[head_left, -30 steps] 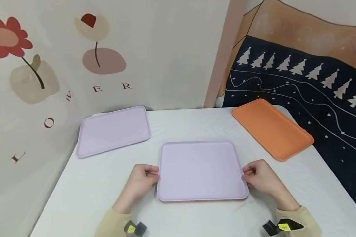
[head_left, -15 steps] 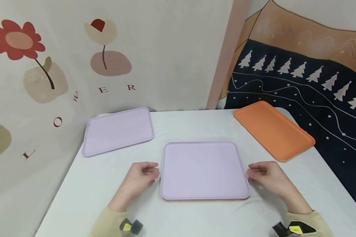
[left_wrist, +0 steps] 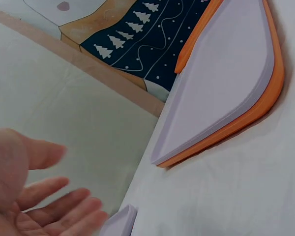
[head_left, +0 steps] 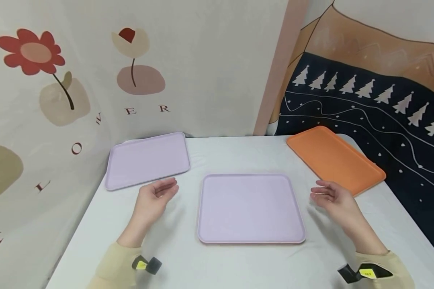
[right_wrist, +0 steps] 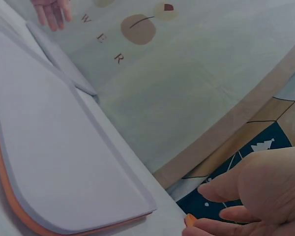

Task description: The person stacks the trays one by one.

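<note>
A lavender tray point(head_left: 252, 208) lies in the middle of the table. The left wrist view shows an orange tray point(left_wrist: 265, 105) directly beneath it, with only its rim peeking out. My left hand point(head_left: 150, 200) is off to the left of this stack, fingers relaxed and holding nothing. Just beyond its fingers, at the back left, lies another lavender tray point(head_left: 148, 160). On the other side, my right hand point(head_left: 336, 200) hovers apart from the stack with loosely bent, bare fingers. It overlaps the near edge of a second orange tray point(head_left: 334, 158) at the back right.
A white cloth covers the table point(head_left: 235, 265). Along its back and left stands a pale hanging with flower prints point(head_left: 217, 72), and a dark hanging with tree prints point(head_left: 369, 108) rises at the right.
Both hands have let go of the middle tray's sides and moved outward and up, the left one farther toward the back-left tray. The trays stay in place; the head view has shifted slightly.
</note>
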Motion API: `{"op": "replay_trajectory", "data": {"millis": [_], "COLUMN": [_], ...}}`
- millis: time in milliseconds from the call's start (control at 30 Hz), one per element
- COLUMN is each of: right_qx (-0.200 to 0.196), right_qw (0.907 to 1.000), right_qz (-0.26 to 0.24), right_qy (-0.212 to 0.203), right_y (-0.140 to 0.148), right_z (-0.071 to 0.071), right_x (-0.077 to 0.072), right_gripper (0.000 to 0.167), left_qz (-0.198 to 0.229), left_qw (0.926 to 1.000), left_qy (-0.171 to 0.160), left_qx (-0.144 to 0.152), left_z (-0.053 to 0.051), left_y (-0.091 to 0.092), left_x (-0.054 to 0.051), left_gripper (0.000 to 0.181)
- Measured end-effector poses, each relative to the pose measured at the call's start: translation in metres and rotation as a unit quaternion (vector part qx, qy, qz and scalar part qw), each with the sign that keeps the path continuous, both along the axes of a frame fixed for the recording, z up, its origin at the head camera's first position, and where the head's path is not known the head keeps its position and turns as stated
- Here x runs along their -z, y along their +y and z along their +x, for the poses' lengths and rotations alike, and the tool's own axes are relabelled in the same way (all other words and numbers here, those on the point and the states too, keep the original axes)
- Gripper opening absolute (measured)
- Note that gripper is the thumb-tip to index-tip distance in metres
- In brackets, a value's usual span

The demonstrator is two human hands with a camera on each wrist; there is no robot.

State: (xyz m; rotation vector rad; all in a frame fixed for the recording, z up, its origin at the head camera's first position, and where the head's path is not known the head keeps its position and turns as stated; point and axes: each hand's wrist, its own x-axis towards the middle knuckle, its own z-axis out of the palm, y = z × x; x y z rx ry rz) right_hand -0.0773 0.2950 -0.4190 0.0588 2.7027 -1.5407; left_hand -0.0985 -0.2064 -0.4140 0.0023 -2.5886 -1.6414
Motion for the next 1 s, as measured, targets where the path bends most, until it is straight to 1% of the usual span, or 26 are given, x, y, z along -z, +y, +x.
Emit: {"op": "replay_trajectory", "data": {"millis": [67, 133, 233, 333, 400, 500, 667, 767, 867, 1000], "right_qx": [0.012, 0.020, 0.027, 0.034, 0.036, 0.034, 0.015, 0.007, 0.005, 0.000], "right_qw": [0.9997, 0.9989, 0.9967, 0.9959, 0.9958, 0.9960, 0.9933, 0.9910, 0.9920, 0.9947], "right_qz": [-0.016, -0.037, -0.068, -0.075, -0.077, -0.075, -0.099, -0.117, -0.112, -0.096], "right_qy": [0.012, 0.022, 0.035, 0.038, 0.036, 0.034, 0.058, 0.065, 0.059, 0.037], "right_y": [0.000, -0.001, -0.004, -0.007, -0.009, -0.014, -0.024, -0.029, -0.036, -0.045], "right_z": [-0.002, -0.004, -0.007, -0.011, -0.013, -0.018, -0.029, -0.034, -0.040, -0.048], "right_x": [-0.003, -0.006, -0.010, -0.013, -0.014, -0.018, -0.021, -0.024, -0.027, -0.033], "right_gripper": [0.058, 0.054, 0.048, 0.048, 0.054, 0.059, 0.059, 0.060, 0.060, 0.061], "left_qz": [0.034, 0.065, 0.108, 0.128, 0.131, 0.123, 0.125, 0.126, 0.125, 0.115], "left_qw": [0.9990, 0.9969, 0.9927, 0.9904, 0.9900, 0.9910, 0.9901, 0.9894, 0.9886, 0.9887], "left_qy": [0.020, 0.031, 0.036, 0.028, 0.020, 0.015, 0.023, 0.023, 0.021, 0.018], "left_qx": [-0.020, -0.032, -0.038, -0.043, -0.047, -0.052, -0.059, -0.068, -0.082, -0.094], "left_z": [-0.002, -0.004, -0.006, -0.008, -0.010, -0.012, -0.015, -0.017, -0.020, -0.024], "left_y": [-0.004, -0.007, -0.012, -0.017, -0.021, -0.028, -0.044, -0.053, -0.062, -0.073], "left_x": [-0.001, -0.003, -0.008, -0.014, -0.017, -0.022, -0.028, -0.032, -0.035, -0.037], "left_gripper": [0.036, 0.036, 0.036, 0.038, 0.041, 0.043, 0.044, 0.047, 0.049, 0.051]}}
